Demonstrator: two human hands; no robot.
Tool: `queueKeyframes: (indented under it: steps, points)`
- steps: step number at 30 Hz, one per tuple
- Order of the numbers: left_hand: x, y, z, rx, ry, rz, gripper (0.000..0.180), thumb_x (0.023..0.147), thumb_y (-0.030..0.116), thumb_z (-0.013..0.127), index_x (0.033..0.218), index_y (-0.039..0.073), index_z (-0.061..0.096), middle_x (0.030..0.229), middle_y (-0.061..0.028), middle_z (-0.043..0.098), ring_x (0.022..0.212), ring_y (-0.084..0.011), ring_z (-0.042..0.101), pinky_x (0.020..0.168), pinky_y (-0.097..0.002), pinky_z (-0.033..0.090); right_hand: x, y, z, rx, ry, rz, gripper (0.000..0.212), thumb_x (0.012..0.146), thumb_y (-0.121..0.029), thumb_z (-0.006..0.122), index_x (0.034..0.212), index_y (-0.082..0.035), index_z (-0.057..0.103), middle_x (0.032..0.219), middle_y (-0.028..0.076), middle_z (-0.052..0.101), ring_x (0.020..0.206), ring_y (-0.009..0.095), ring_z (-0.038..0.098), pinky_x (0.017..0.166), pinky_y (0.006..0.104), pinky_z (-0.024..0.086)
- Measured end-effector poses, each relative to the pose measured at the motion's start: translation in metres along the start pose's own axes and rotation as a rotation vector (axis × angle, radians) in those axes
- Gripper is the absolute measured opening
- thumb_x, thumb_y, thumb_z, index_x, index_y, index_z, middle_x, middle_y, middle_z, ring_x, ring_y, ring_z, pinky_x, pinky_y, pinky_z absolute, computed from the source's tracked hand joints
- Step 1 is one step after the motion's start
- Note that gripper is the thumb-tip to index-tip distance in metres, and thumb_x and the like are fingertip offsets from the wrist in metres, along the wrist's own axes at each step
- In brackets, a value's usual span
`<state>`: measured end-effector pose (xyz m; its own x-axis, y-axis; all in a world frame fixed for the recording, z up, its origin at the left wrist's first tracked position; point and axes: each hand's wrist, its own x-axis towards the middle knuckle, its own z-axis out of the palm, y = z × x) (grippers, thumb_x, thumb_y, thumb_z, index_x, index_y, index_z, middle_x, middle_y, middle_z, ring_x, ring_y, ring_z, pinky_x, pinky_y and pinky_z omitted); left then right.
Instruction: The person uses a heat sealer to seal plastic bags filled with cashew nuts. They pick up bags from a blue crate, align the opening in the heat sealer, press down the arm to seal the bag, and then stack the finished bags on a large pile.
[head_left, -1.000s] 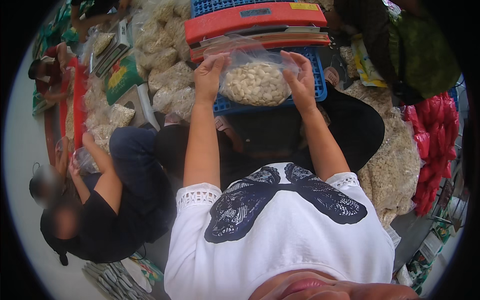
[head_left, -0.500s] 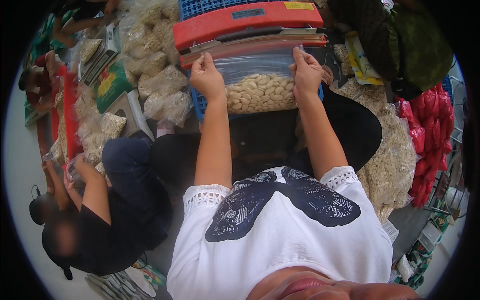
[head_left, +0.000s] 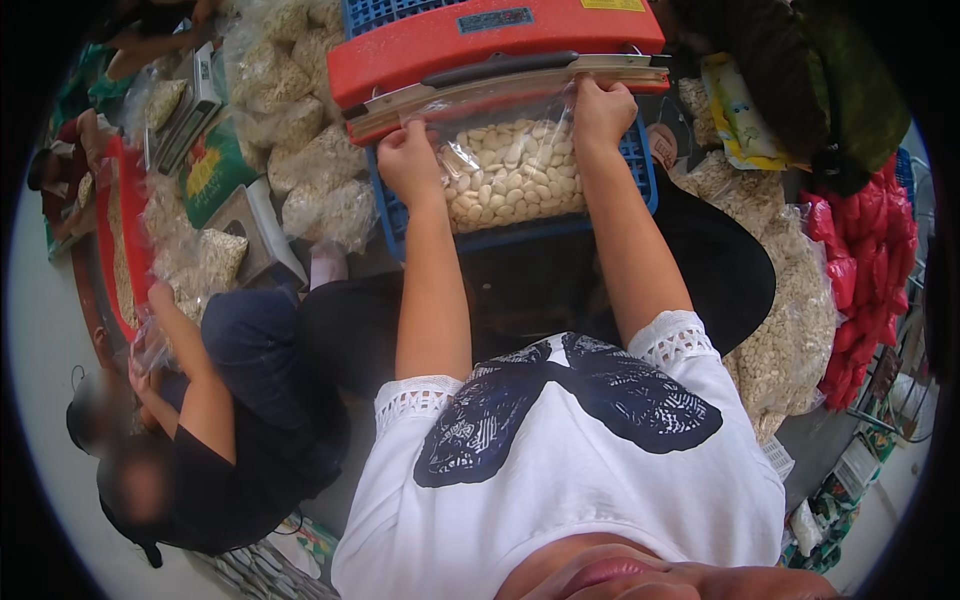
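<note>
A clear plastic bag (head_left: 512, 178) filled with pale oval beans or seeds lies in front of a red sealing machine (head_left: 420, 60). My left hand (head_left: 410, 165) pinches the bag's upper left corner. At the upper right corner my right hand (head_left: 603, 115) grips it, close to the machine's front edge. The bag's top edge meets the machine's metal-edged front, below a dark handle bar (head_left: 500, 68); whether it reaches inside is hard to tell. Beneath the bag is a blue plastic crate (head_left: 392, 228), which also shows behind the machine.
Several filled clear bags (head_left: 330, 215) are heaped to the left, near a scale (head_left: 250, 235) and a green package (head_left: 215, 175). Large sacks of pale seeds (head_left: 785, 300) and pink-red packages (head_left: 865, 290) stand right. Another person (head_left: 250, 420) works at the left beside a red tray (head_left: 122, 225).
The bag's mouth has moved up to the machine's front edge, and its beans sit higher and closer to it. My right hand has moved toward the machine; my left hand sits slightly lower.
</note>
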<state>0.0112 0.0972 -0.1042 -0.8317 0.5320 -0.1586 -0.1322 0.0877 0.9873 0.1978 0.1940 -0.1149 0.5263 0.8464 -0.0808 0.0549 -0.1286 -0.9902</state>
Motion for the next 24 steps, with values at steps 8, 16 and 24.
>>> queueKeyframes:
  steps: [8,16,24]
  points:
    - [-0.004,-0.001,0.007,0.059,-0.036,-0.024,0.024,0.089,0.019,0.061,0.079,-0.002,0.059,0.065,-0.0095,0.065,0.054,-0.0135,0.06,0.048,-0.0253,0.047,0.013,-0.01,-0.021,-0.595,0.074,-0.164,0.033,0.077,-0.031,0.065,0.083,0.0,0.068,0.081,0.018,0.069,0.078,0.035,0.065,0.074,0.0414,0.05]
    - [-0.003,-0.005,0.007,0.019,-0.036,-0.035,0.026,0.09,0.02,0.059,0.078,-0.002,0.059,0.064,-0.0097,0.065,0.053,-0.0137,0.06,0.047,-0.0254,0.046,-0.058,-0.053,-0.018,-0.575,-0.299,-1.156,0.031,0.083,-0.01,0.052,0.112,-0.011,0.063,0.119,0.005,0.061,0.111,0.026,0.055,0.094,0.041,0.041]
    - [-0.001,-0.01,0.006,-0.03,-0.069,0.018,0.027,0.09,0.019,0.06,0.074,-0.002,0.06,0.064,-0.0076,0.063,0.051,-0.013,0.056,0.047,-0.0256,0.043,-0.079,-0.041,-0.011,-0.995,-0.41,-1.164,0.04,0.081,-0.011,0.052,0.12,-0.013,0.06,0.133,0.0,0.052,0.123,0.021,0.049,0.105,0.0518,0.027]
